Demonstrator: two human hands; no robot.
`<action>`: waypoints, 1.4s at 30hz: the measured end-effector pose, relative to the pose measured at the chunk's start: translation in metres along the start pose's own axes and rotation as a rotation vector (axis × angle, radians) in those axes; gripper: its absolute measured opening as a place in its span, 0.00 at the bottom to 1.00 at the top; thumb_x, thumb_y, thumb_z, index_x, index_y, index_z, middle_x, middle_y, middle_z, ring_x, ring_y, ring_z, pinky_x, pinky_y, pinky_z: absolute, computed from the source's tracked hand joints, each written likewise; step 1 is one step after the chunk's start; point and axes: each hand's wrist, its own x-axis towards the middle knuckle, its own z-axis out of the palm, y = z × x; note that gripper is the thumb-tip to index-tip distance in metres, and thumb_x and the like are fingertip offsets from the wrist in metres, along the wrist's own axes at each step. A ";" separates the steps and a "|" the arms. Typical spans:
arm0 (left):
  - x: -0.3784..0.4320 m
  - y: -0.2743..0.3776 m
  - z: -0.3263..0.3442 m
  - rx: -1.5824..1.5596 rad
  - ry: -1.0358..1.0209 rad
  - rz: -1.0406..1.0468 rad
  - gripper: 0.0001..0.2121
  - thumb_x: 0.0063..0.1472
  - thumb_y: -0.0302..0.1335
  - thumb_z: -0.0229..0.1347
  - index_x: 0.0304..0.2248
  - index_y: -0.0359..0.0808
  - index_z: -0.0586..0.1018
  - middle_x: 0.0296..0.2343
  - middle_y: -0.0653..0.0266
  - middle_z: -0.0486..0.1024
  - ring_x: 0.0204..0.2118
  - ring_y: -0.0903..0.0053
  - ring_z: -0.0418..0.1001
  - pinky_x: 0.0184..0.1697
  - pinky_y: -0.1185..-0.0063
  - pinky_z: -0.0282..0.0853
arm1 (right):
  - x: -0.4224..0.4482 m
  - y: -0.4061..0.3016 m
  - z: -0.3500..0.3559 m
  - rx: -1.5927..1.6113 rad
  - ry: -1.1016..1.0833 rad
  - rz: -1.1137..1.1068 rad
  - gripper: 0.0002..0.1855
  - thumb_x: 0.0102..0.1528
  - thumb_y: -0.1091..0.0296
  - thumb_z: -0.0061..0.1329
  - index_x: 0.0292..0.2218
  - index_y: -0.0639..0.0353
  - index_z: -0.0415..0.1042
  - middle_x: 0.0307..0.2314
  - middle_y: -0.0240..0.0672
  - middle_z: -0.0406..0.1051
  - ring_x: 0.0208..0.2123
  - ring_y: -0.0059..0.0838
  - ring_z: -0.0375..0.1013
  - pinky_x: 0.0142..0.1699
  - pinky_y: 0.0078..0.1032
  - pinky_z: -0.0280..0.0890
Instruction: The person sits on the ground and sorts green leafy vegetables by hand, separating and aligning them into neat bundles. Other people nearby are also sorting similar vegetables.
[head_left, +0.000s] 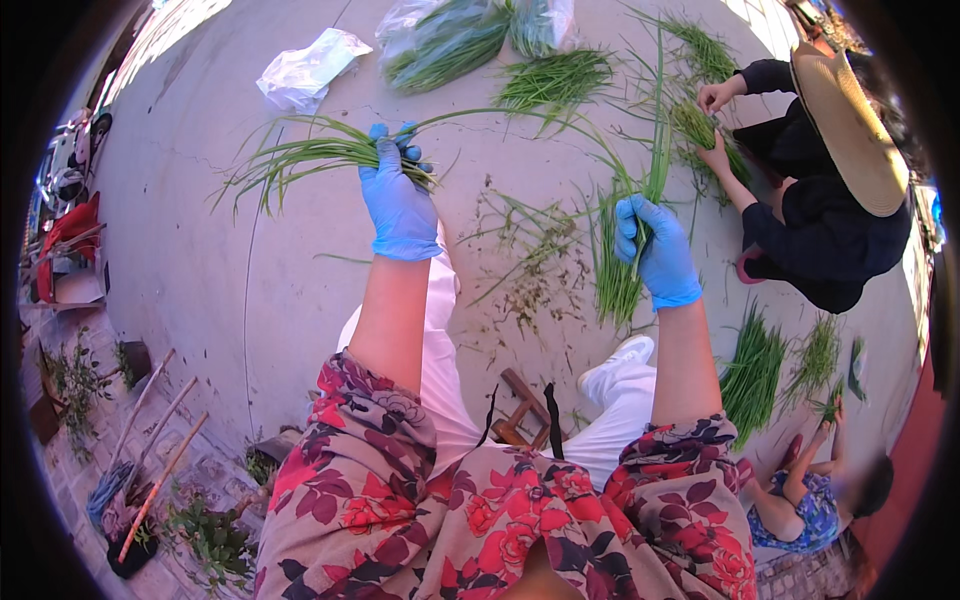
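My left hand (401, 191), in a blue glove, grips a bunch of long green stalks (315, 154) that look like garlic chives, their leafy ends fanning out to the left. Also gloved in blue, my right hand (656, 244) is closed around a smaller bundle of green blades (658, 150) that point upward. One long stalk arches between the two hands. Below and beside my right hand lies a pile of chives (616, 277) on the concrete. Scattered trimmings and soil (536, 277) cover the ground between my arms.
Plastic bags of chives (450, 49), a white bag (311, 67) and a loose heap (555, 79) lie ahead. At right a person in a straw hat (847, 127) handles chives; another person (802, 495) sits behind, near a chive pile (754, 375). Mops (142, 450) stand at lower left.
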 end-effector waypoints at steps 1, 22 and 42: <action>-0.003 -0.001 0.002 0.005 -0.030 -0.061 0.13 0.60 0.31 0.45 0.43 0.38 0.65 0.32 0.60 0.71 0.24 0.84 0.64 0.24 0.83 0.63 | 0.003 0.000 0.001 0.037 0.008 -0.033 0.12 0.54 0.64 0.40 0.32 0.64 0.69 0.13 0.25 0.59 0.14 0.19 0.57 0.20 0.18 0.53; -0.062 -0.041 0.043 -0.012 -0.597 -0.656 0.18 0.57 0.21 0.44 0.48 0.31 0.62 0.41 0.59 0.68 0.42 0.75 0.67 0.45 0.78 0.64 | -0.006 0.005 0.051 -0.553 0.027 -0.261 0.13 0.47 0.68 0.53 0.34 0.62 0.70 0.23 0.28 0.70 0.23 0.13 0.65 0.29 0.14 0.61; -0.059 -0.035 0.048 0.171 -0.574 -0.573 0.15 0.56 0.25 0.50 0.44 0.33 0.67 0.36 0.66 0.71 0.35 0.82 0.69 0.38 0.82 0.65 | -0.008 -0.003 0.050 -0.473 -0.077 0.099 0.10 0.51 0.62 0.48 0.33 0.59 0.71 0.12 0.17 0.54 0.12 0.08 0.50 0.17 0.11 0.43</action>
